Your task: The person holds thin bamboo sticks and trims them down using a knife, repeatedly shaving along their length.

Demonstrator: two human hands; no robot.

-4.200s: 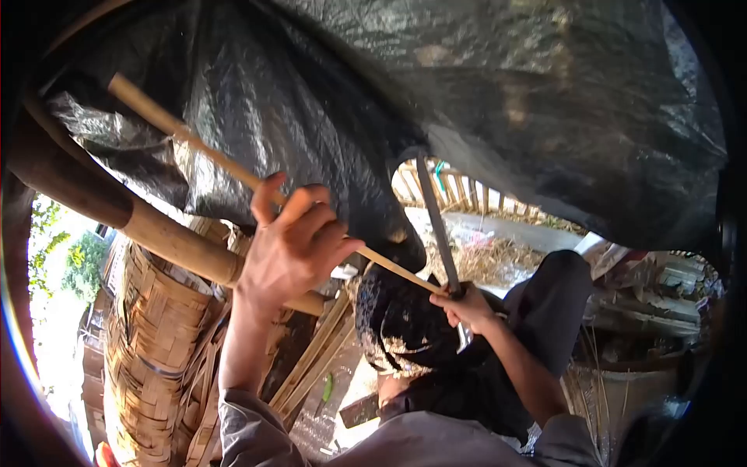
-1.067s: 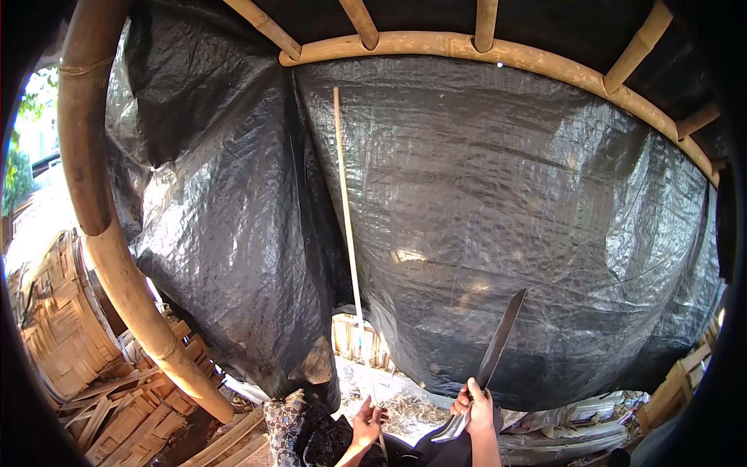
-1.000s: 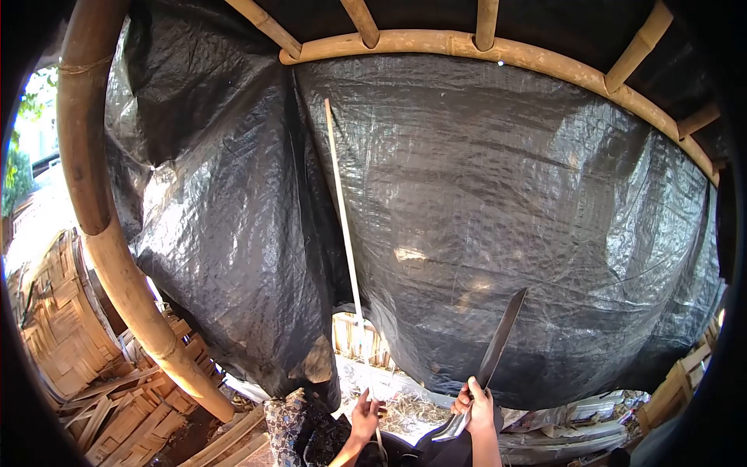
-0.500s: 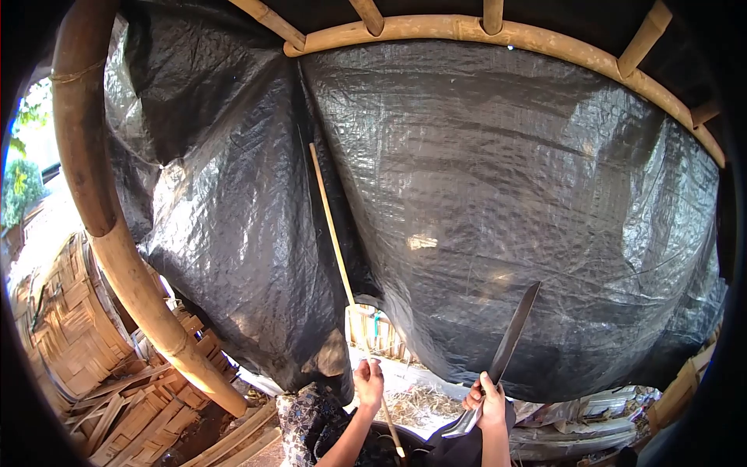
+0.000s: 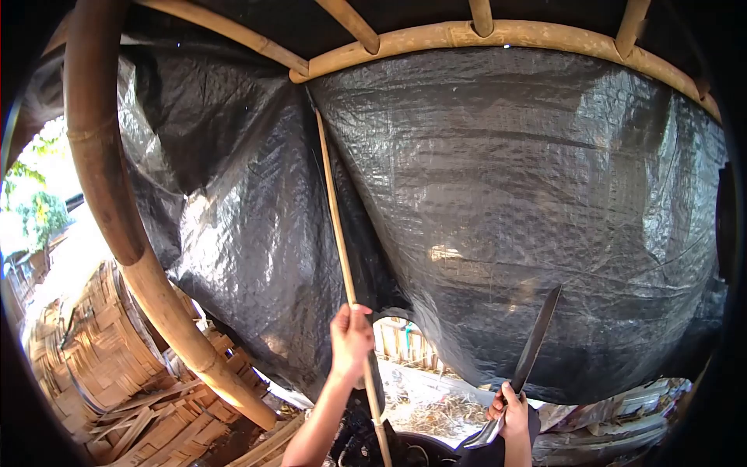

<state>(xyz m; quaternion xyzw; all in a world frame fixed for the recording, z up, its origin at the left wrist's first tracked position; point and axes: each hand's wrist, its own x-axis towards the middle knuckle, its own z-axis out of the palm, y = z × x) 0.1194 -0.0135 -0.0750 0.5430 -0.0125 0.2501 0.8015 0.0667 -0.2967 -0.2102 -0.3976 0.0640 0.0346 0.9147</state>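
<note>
A long, thin bamboo stick (image 5: 335,214) stands nearly upright in front of me, its top leaning slightly left. My left hand (image 5: 352,341) is closed round it at about mid-length. The stick's lower part runs down past the hand to the bottom edge of the view. On the right, my right hand (image 5: 510,410) grips a machete (image 5: 537,336) with its dark blade pointing up and slightly right. Part of the handle is covered by the fingers. Blade and stick are well apart.
A black plastic sheet (image 5: 529,194) hangs ahead beneath a bamboo beam (image 5: 428,35). A thick bamboo post (image 5: 167,303) curves down at the left. Behind it are woven bamboo panels (image 5: 101,335) and split pieces (image 5: 167,420). Straw (image 5: 436,412) lies beyond the gap under the sheet.
My left hand has moved up and slightly left, and the stick's top sits higher. The machete appears a little further right, still in my right hand. The whole view has shifted slightly.
</note>
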